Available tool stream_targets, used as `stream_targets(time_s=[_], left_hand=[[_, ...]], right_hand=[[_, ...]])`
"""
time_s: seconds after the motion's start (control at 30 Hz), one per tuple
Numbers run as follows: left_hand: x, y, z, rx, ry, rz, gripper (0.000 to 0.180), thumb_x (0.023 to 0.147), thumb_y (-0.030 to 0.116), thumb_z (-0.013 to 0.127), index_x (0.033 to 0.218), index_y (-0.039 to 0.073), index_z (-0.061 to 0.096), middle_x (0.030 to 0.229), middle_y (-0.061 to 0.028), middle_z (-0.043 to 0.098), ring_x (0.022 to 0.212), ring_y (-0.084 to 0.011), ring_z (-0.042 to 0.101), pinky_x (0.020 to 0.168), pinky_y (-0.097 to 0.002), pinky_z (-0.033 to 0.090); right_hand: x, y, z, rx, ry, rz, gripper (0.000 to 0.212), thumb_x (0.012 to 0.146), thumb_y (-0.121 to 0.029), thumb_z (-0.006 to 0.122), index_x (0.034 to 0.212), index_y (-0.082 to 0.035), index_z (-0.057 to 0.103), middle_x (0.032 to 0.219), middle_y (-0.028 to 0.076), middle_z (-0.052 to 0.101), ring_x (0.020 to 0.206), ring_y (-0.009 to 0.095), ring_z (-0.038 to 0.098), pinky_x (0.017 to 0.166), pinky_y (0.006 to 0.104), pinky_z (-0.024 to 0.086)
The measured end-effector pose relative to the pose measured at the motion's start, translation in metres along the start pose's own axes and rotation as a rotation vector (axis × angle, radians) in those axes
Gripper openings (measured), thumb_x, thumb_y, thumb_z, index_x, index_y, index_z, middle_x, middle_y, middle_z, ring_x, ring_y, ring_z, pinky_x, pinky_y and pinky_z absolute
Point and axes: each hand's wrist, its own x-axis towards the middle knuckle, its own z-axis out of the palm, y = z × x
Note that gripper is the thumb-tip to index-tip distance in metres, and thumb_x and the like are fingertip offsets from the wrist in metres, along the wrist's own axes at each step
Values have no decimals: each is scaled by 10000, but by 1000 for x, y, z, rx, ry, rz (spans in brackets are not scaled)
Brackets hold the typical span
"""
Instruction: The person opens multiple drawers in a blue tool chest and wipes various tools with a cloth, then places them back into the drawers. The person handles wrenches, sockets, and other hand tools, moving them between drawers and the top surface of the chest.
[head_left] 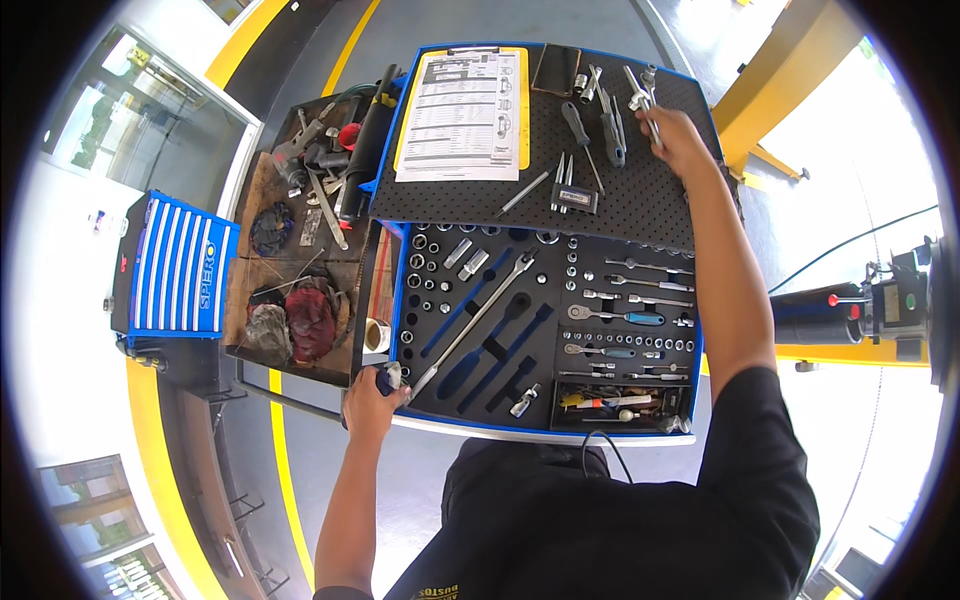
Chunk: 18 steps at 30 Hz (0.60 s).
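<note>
The person wore a black shirt [600,530] with short sleeves: the right sleeve [760,430] showed broadly, the left sleeve [342,593] only as a dark strip at the near edge. Yellow lettering [438,592] (upside down, partly cut off) marked its near left part. A thin black cable [600,434] looped at the far side. The left hand [372,405] and right hand [675,142] were bare.

In my open drawer [480,428] I count one long silver bar [472,325] at left and two blue-handled ratchets [640,318] at right; beyond, one yellow clipboard [524,130] and one phone [556,70]; farther left, one cup [377,336].
</note>
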Motion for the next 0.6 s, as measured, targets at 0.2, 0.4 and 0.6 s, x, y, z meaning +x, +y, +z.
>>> stream_targets(time_s=[0.2, 0.4, 0.6], left_hand=[[11, -8, -29, -314, 66, 9, 608, 792, 460, 891, 1157, 22, 679, 1083, -167, 731, 1025, -386, 700, 900, -465, 532], [65, 16, -91, -767, 51, 207, 515, 901, 446, 821, 1170, 25, 698, 1015, -118, 754, 914, -227, 722, 828, -396, 555], [53, 38, -151, -1048, -295, 302, 474, 1002, 396, 722, 1311, 40, 672, 1131, -59, 745, 991, -198, 692, 935, -354, 545]], right_hand=[[-210, 25, 45, 50, -496, -288, 307, 1073, -87, 507, 1343, -51, 648, 894, 13, 680, 823, 71, 599, 669, 228, 459], [-267, 10, 112, -249, -941, -176, 319, 1093, -169, 569, 1365, -14, 630, 873, 28, 668, 848, 137, 617, 816, 322, 489], [-299, -29, 144, -512, -1155, -158, 290, 1102, -217, 547, 1280, -48, 701, 810, 7, 653, 811, 140, 609, 804, 336, 472]])
